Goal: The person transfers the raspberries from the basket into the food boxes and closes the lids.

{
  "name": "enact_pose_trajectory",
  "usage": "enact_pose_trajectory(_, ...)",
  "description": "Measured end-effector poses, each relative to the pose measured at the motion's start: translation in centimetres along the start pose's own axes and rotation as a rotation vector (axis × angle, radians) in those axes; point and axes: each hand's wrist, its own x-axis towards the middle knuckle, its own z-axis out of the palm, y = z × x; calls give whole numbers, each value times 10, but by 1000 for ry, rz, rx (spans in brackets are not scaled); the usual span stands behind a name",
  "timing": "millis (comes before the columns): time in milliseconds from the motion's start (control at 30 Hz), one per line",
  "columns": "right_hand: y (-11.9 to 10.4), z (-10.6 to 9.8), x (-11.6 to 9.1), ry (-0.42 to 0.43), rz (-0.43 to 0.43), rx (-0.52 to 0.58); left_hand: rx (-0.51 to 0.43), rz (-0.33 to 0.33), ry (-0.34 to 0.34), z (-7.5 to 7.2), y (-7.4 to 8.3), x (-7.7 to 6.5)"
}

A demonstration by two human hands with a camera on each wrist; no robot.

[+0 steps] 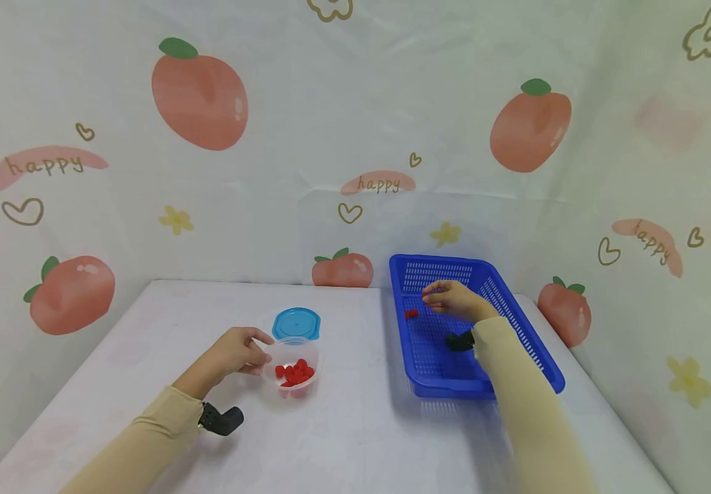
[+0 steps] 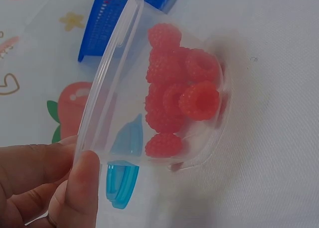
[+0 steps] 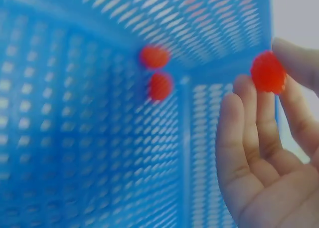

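My left hand (image 1: pixel 237 351) pinches the rim of a clear plastic tub (image 2: pixel 114 68) between thumb and fingers. Several red raspberries (image 2: pixel 164 103) lie heaped at the bottom of the tub. Over the blue basket (image 1: pixel 406 357), my right hand (image 1: pixel 454 300) holds a single raspberry (image 3: pixel 269 73) between thumb and fingertips, its other fingers loosely bent. Two more raspberries (image 3: pixel 159 86) rest on the basket's floor, close to its left wall in the head view.
A round light-blue lid (image 1: pixel 296 324) lies on the white table (image 1: pixel 355 425) just behind the tub. The basket has slotted walls and stands at the right, near the back. A printed cloth (image 1: pixel 281 137) hangs behind the table.
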Motion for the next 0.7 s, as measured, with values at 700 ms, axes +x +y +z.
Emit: enact_pose_trajectory(700,-85,87,-42,58,-328,323,1,6,-9,0,-2,1)
